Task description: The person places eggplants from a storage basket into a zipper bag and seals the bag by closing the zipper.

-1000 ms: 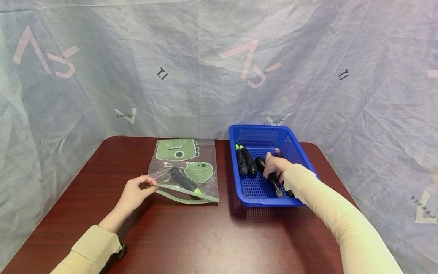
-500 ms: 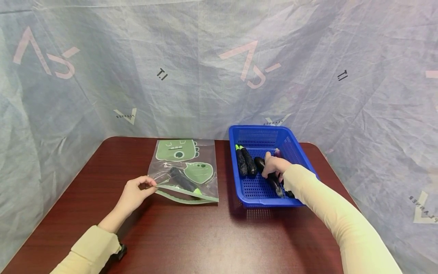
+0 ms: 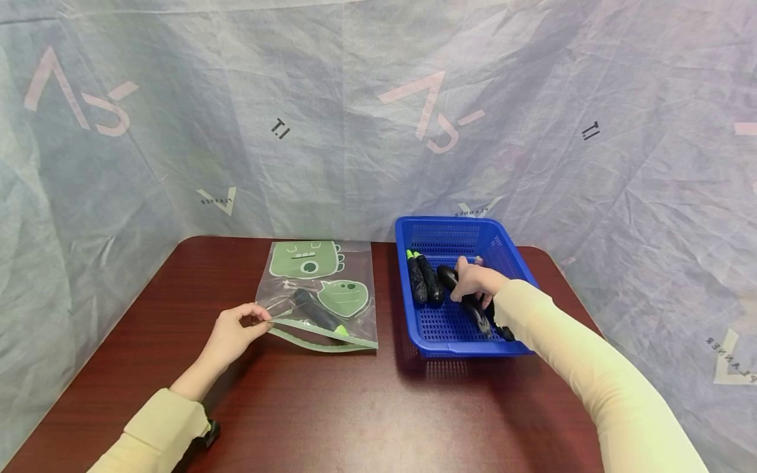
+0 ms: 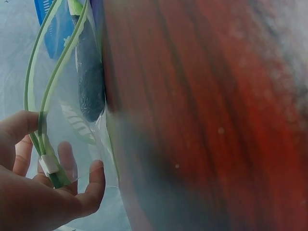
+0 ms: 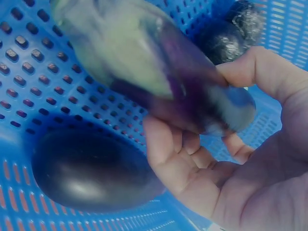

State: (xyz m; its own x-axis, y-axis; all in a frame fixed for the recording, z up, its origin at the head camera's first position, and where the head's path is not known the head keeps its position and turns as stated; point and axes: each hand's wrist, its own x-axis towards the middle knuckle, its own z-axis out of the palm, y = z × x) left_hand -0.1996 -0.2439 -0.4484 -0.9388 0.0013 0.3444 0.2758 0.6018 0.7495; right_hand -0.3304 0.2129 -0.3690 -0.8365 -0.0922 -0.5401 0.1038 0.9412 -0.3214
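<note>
My left hand [image 3: 236, 332] pinches the left end of a zip bag's mouth, beside its white slider [image 4: 48, 164]. The clear bag [image 3: 343, 297], printed with green cartoon shapes, lies flat with its mouth gaping toward me. Inside it is a long dark vegetable [image 3: 316, 312] with a bright green end. Over the blue basket [image 3: 467, 348], my right hand [image 3: 478, 281] grips a dark purple eggplant [image 5: 187, 72], thumb on one side and fingers on the other. Its pale greenish cap end points away from the palm. Another glossy eggplant [image 5: 91, 168] lies below it in the right wrist view.
Two long dark vegetables [image 3: 430, 279] with green tips lie along the basket's left side. A dark end [image 3: 504, 333] shows under the right sleeve. The reddish-brown table [image 3: 331, 414] meets a grey cloth backdrop [image 3: 343, 131] behind bag and basket.
My right hand and the eggplant in its grip have shifted slightly up within the basket, and the right forearm has moved a little to the right. The left hand and bag stay put.
</note>
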